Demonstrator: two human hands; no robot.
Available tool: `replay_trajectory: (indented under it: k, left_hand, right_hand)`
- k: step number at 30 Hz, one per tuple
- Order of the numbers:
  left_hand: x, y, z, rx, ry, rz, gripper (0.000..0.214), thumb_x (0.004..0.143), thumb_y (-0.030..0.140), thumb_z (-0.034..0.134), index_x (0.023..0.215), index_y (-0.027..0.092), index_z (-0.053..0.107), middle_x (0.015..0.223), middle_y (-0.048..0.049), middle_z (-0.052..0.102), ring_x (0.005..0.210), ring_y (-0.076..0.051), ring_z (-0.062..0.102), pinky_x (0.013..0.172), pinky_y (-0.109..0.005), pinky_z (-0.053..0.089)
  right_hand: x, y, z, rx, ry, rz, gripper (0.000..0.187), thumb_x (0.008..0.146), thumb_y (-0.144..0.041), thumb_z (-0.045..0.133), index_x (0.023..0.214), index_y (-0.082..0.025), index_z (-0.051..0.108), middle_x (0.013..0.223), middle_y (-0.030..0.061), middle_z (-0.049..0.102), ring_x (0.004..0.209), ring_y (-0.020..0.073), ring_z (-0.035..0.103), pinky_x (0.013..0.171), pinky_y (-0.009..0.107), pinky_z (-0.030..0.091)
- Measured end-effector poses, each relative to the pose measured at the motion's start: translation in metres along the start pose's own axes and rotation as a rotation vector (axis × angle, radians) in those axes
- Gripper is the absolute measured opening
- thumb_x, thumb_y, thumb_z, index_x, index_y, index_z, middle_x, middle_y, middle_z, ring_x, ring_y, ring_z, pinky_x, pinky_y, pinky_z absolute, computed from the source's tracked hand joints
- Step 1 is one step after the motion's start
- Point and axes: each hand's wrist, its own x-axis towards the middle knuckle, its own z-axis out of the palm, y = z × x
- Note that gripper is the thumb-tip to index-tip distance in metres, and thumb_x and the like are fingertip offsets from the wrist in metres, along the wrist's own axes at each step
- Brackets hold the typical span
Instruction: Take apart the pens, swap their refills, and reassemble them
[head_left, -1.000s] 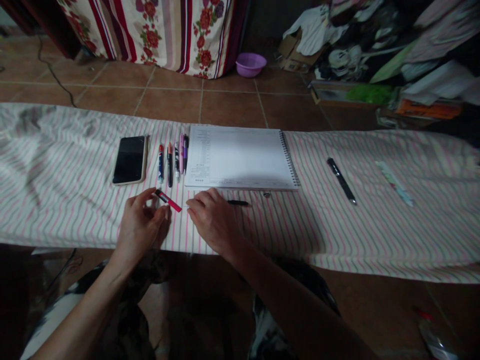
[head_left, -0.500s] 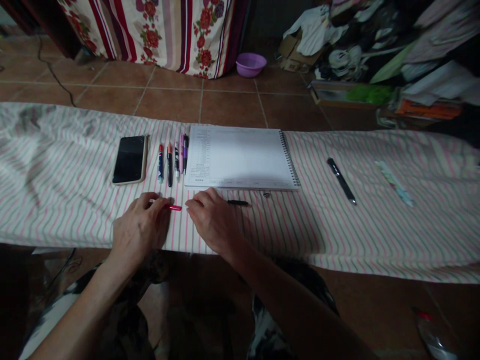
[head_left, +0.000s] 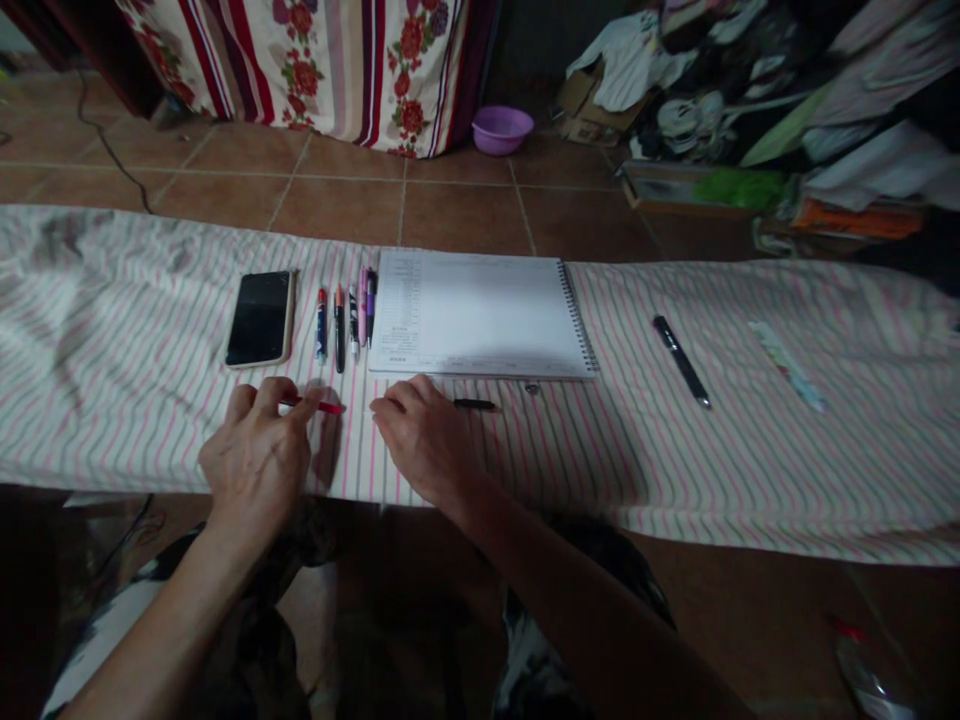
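My left hand [head_left: 262,440] is closed over a slim red pen piece [head_left: 331,407], which pokes out on both sides of the fingers just above the cloth. Close by on the right, my right hand [head_left: 420,430] rests with thumb and fingers pinched together. A thin pale tip barely shows at its fingertips; the rest is covered by the hand. From behind the right hand a black pen end [head_left: 475,404] sticks out to the right. Whether it belongs to the pinched thing, I cannot tell. A spiral notebook [head_left: 487,310] lies open just beyond the right hand.
A phone [head_left: 259,318] lies at left, beside several pens [head_left: 340,330] in a row. Farther right are a black pen [head_left: 681,362] and a pale patterned pen [head_left: 787,365]. Everything lies on a striped cloth [head_left: 525,460]. A purple basin [head_left: 502,131] stands on the tiled floor.
My left hand has drawn back to the left with the red pen piece, widening the gap between the hands. The right hand has hardly moved.
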Motion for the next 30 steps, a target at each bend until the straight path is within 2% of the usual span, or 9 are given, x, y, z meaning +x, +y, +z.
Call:
replay_trajectory:
  k: [9,14,20,30]
  left_hand:
    - [-0.003,-0.004,0.011,-0.055,-0.044,0.046,0.029,0.087,0.029,0.042,0.105,0.027,0.065,0.087,-0.0066,0.062,0.075,-0.025,0.045,0.051,-0.032,0.03]
    - [-0.001,-0.007,0.016,-0.122,-0.055,0.09,0.031,0.088,0.029,0.041,0.105,0.023,0.066,0.088,-0.0069,0.064,0.075,-0.024,0.045,0.061,-0.035,0.036]
    - [0.002,-0.007,0.021,-0.183,-0.006,0.089,0.029,0.086,0.031,0.045,0.102,0.025,0.068,0.086,-0.0071,0.064,0.085,-0.027,0.046,0.071,-0.039,0.039]
    - [0.004,-0.002,0.023,-0.248,0.039,0.079,0.031,0.086,0.029,0.043,0.1,0.021,0.069,0.084,-0.0098,0.063,0.082,-0.026,0.049,0.069,-0.038,0.044]
  right_hand:
    - [0.0,0.0,0.002,0.002,0.012,0.004,0.015,0.089,-0.017,0.046,0.086,-0.017,0.062,0.089,0.0067,0.06,0.092,0.0194,0.045,0.075,0.031,0.04]
    - [0.0,-0.001,0.002,-0.005,0.028,0.0,0.015,0.088,-0.017,0.047,0.085,-0.017,0.062,0.087,0.0067,0.06,0.091,0.0197,0.045,0.073,0.031,0.039]
    - [0.0,0.001,0.002,-0.007,0.041,-0.002,0.016,0.089,-0.017,0.047,0.088,-0.017,0.063,0.086,0.0065,0.061,0.09,0.0196,0.047,0.074,0.031,0.038]
    - [-0.001,0.002,0.0,0.008,0.088,0.051,0.017,0.089,-0.02,0.047,0.092,-0.019,0.063,0.085,0.0046,0.063,0.089,0.0193,0.048,0.077,0.03,0.037]
